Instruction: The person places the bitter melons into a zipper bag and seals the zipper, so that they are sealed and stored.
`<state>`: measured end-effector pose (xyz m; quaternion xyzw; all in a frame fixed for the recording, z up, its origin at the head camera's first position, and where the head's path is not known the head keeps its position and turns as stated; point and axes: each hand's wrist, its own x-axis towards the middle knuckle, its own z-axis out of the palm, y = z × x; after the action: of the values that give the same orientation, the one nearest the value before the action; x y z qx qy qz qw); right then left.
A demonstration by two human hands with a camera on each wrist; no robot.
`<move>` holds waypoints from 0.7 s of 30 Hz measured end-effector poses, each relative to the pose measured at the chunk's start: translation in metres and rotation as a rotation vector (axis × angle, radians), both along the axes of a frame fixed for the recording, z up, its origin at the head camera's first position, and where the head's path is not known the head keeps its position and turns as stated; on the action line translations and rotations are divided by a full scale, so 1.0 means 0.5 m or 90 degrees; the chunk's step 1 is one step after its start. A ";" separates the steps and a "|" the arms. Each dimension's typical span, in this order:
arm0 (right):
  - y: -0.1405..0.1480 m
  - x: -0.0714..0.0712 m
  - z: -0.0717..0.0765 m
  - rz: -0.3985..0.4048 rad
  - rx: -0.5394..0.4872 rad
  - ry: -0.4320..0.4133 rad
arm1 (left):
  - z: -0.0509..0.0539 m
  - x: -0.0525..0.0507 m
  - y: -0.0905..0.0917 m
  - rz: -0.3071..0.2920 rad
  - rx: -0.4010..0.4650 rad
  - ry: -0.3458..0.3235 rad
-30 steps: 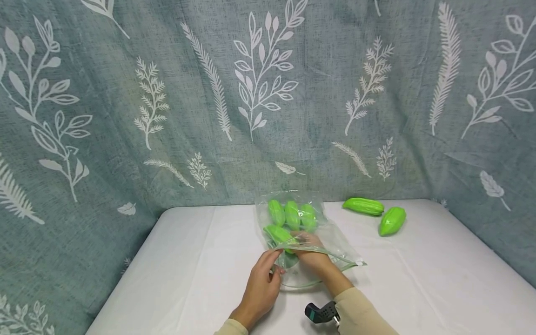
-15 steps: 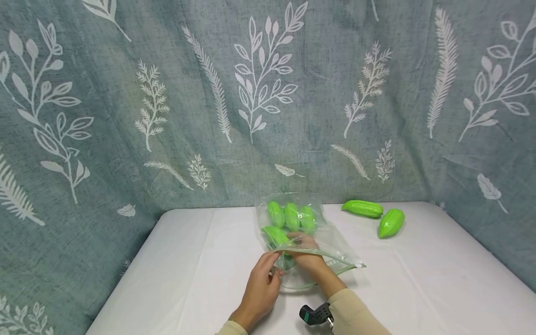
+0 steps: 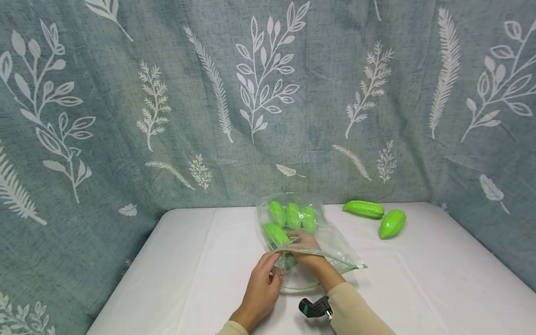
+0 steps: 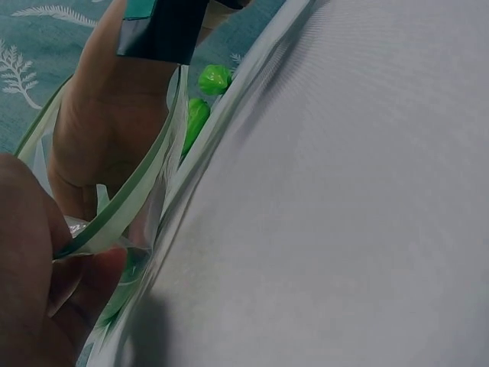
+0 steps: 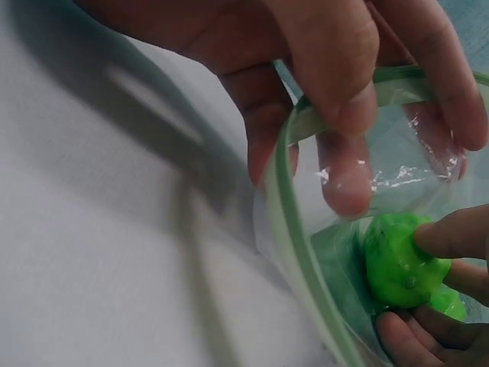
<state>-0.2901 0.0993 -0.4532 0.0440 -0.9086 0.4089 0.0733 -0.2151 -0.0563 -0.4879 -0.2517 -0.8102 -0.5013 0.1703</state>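
A clear zip bag (image 3: 335, 242) with a green-edged mouth lies on the white table, its mouth toward me. My left hand (image 3: 261, 288) pinches the near rim; in the left wrist view the thumb and fingers grip the green edge. Inside the bag, my right hand (image 3: 305, 244) holds a bright green bitter melon (image 3: 275, 234). The right wrist view shows the thumb on one side of this melon's knobby end (image 5: 401, 264), with fingers on the other. Beyond it in the bag, several more bitter melons (image 3: 293, 216) lie side by side.
Two loose bitter melons, one lengthwise (image 3: 363, 209) and one slanted (image 3: 392, 224), lie at the table's back right. A patterned curtain (image 3: 209, 93) rises behind the white table (image 3: 167, 279). A black device (image 3: 314, 308) sits at my right wrist.
My right hand and forearm have shifted slightly left, moving the held bitter melon a little left within the bag. The left hand keeps its place at the rim.
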 end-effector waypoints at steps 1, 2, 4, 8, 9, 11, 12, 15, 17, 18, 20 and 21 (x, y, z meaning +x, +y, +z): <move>0.000 -0.001 0.000 -0.001 0.000 0.004 | 0.000 -0.001 0.000 0.002 0.000 0.003; -0.001 -0.002 0.000 -0.001 0.004 0.010 | 0.001 -0.002 0.000 0.003 -0.001 0.005; -0.001 -0.004 0.000 -0.007 0.012 0.021 | 0.002 -0.003 0.000 0.004 0.000 0.011; -0.002 -0.006 0.000 -0.013 0.028 0.042 | 0.004 -0.005 0.000 -0.001 0.007 0.019; -0.003 -0.006 0.000 -0.013 0.031 0.048 | 0.005 -0.005 0.000 -0.001 0.008 0.019; -0.005 -0.007 0.000 -0.012 0.041 0.063 | 0.005 -0.006 -0.001 -0.001 0.008 0.016; -0.006 -0.007 0.000 -0.014 0.042 0.065 | 0.005 -0.006 -0.001 0.000 0.008 0.015; -0.011 -0.007 -0.002 -0.017 0.031 0.071 | 0.005 -0.007 0.000 0.002 0.009 0.011; -0.013 -0.007 -0.004 -0.023 0.020 0.066 | 0.003 -0.007 0.000 0.001 0.011 0.017; -0.013 -0.006 -0.005 -0.024 0.014 0.064 | 0.003 -0.006 0.000 0.001 0.012 0.018; -0.013 -0.006 -0.007 -0.031 0.001 0.060 | 0.003 -0.006 0.000 -0.003 0.012 0.023; -0.013 -0.006 -0.008 -0.037 -0.007 0.053 | 0.003 -0.007 0.000 -0.002 0.011 0.026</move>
<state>-0.2930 0.0929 -0.4571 0.0338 -0.9034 0.4094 0.1229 -0.2186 -0.0564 -0.4866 -0.2616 -0.8017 -0.5035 0.1879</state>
